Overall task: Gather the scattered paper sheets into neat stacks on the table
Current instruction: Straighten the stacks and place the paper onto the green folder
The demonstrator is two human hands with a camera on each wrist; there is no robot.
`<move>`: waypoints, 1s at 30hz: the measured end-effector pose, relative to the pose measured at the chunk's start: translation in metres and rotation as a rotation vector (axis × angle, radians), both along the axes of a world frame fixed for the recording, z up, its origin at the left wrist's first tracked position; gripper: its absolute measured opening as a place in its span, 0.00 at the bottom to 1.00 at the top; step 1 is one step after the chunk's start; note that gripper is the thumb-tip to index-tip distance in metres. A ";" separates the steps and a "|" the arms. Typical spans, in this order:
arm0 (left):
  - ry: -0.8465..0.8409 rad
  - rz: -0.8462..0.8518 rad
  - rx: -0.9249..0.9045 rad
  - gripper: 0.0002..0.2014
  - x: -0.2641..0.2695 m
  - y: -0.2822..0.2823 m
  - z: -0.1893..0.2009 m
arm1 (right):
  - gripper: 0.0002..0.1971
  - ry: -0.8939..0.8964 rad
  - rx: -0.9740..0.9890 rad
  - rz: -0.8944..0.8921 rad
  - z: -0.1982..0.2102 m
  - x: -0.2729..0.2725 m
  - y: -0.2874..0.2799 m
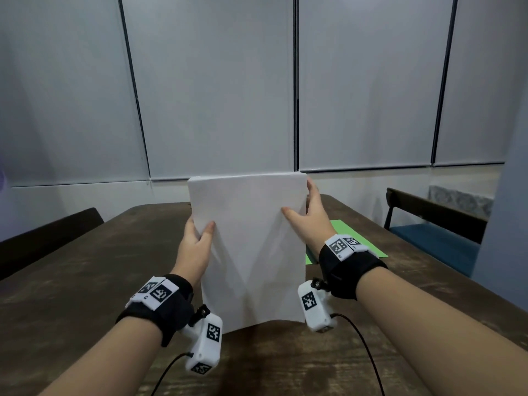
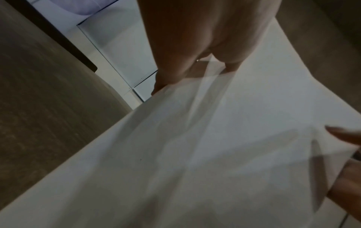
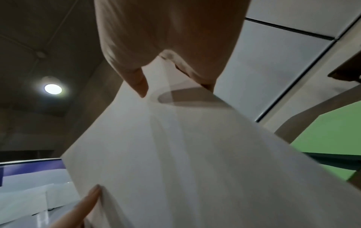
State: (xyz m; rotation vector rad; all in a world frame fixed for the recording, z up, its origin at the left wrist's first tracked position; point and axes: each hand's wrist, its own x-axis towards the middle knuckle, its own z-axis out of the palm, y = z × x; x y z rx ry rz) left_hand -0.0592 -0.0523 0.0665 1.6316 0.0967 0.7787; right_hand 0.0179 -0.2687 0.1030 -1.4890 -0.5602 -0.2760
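Both hands are working the white paper stack (image 1: 247,247) now, and it is standing upright on its bottom edge near the middle of the wooden table (image 1: 85,281), towards the near edge. The left hand (image 1: 195,247) is gripping the stack's left edge, thumb pressing on the front face and fingers wrapping behind. The right hand (image 1: 310,221) is gripping the right edge higher up, thumb on the front, fingers curling round the back. This looks like the squaring-up step. To do it well, the grip probably wants loosening just enough that the sheets can drop and settle level on the table, with the stack staying vertical so nothing fans out. Holding too tightly is likely to bow the paper and lock stray edges in place. Green sheets (image 1: 347,238) are lying flat towards the table's right edge, just behind the right wrist, looking set for their own pile.
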 end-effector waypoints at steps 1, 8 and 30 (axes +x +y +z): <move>-0.004 -0.019 -0.030 0.24 0.002 0.001 -0.003 | 0.43 -0.019 0.025 0.001 0.004 -0.002 0.002; -0.014 -0.088 -0.048 0.29 0.007 0.005 -0.003 | 0.46 -0.084 0.092 0.055 0.017 -0.001 0.008; 0.077 0.032 0.045 0.37 0.001 0.004 -0.016 | 0.37 0.097 0.090 0.016 0.016 0.007 0.001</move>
